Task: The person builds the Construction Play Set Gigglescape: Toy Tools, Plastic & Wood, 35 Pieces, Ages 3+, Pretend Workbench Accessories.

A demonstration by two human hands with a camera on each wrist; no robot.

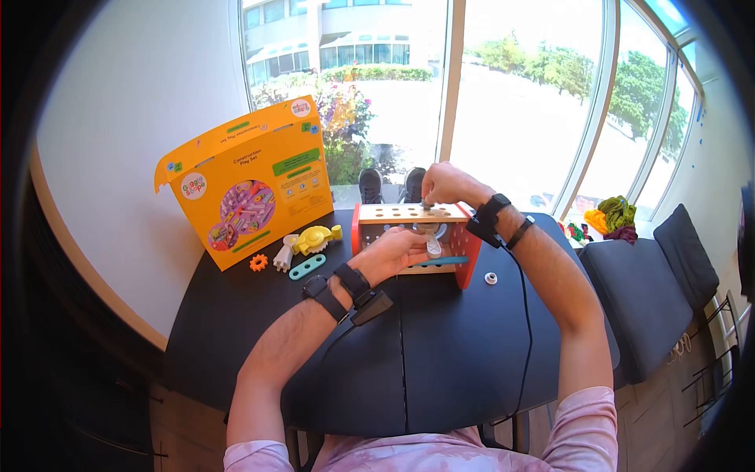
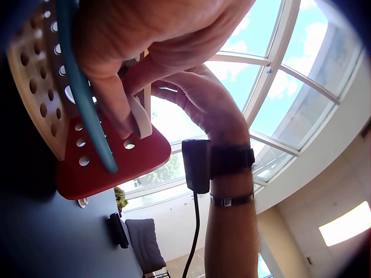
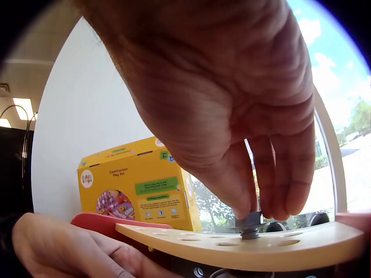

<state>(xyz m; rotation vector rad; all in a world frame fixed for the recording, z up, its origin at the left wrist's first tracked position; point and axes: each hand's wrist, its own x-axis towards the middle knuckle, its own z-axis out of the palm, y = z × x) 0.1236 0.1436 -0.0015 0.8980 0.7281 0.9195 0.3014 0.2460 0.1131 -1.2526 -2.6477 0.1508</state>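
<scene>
A toy workbench with red sides and a perforated wooden top (image 1: 393,212) stands on the black table. From above, my right hand (image 1: 452,187) pinches a grey screw-like piece (image 3: 249,225) that stands upright at a hole in the wooden top (image 3: 232,249). Beneath the top, my left hand (image 1: 397,250) holds a pale whitish piece (image 1: 433,248), whose rounded end (image 2: 139,117) shows beside the fingers in the left wrist view. A blue strip (image 2: 87,110) runs along the front of the bench, near the red side panel (image 2: 116,159). What the left fingertips touch is partly hidden.
At the left stands a yellow box (image 1: 259,181). Before it lie an orange gear (image 1: 259,263), a teal strip (image 1: 307,267) and a yellow toy piece (image 1: 316,239). A small white round piece (image 1: 491,278) is right of the bench. A grey chair (image 1: 641,291) stands at the right.
</scene>
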